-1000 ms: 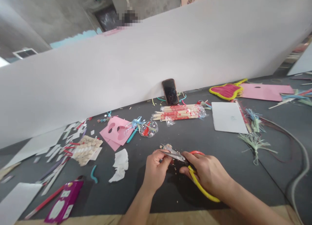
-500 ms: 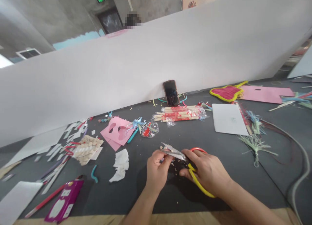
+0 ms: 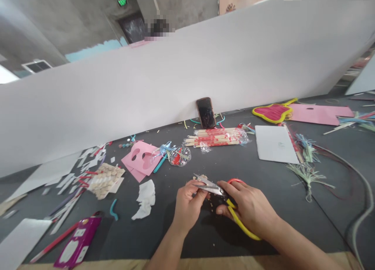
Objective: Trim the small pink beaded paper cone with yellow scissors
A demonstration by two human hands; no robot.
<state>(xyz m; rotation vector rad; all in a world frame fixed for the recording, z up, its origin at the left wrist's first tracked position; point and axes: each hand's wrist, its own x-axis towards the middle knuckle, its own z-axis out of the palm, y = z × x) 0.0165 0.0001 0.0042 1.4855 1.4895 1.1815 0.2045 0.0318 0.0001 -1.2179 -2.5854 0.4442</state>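
My right hand (image 3: 249, 207) is wrapped round the red and yellow handles of the scissors (image 3: 244, 225). Their blades point left and reach the fingertips of my left hand (image 3: 187, 207). The left thumb and fingers are pinched together at the blades, on something too small to make out. Small pale bits (image 3: 212, 207) are scattered on the dark table (image 3: 164, 238) below and beside the blades.
A phone (image 3: 206, 112) leans on the white partition (image 3: 175, 79). Before it lie wrapped sticks (image 3: 216, 137). Pink cut paper (image 3: 143, 157), tissue (image 3: 145, 199) and a purple packet (image 3: 78, 242) lie left; a white board (image 3: 275, 144) and frayed strings (image 3: 309, 174) lie right.
The scissor blades look slightly more closed than before, and both hands are in nearly the same place. The view has shifted very slightly.
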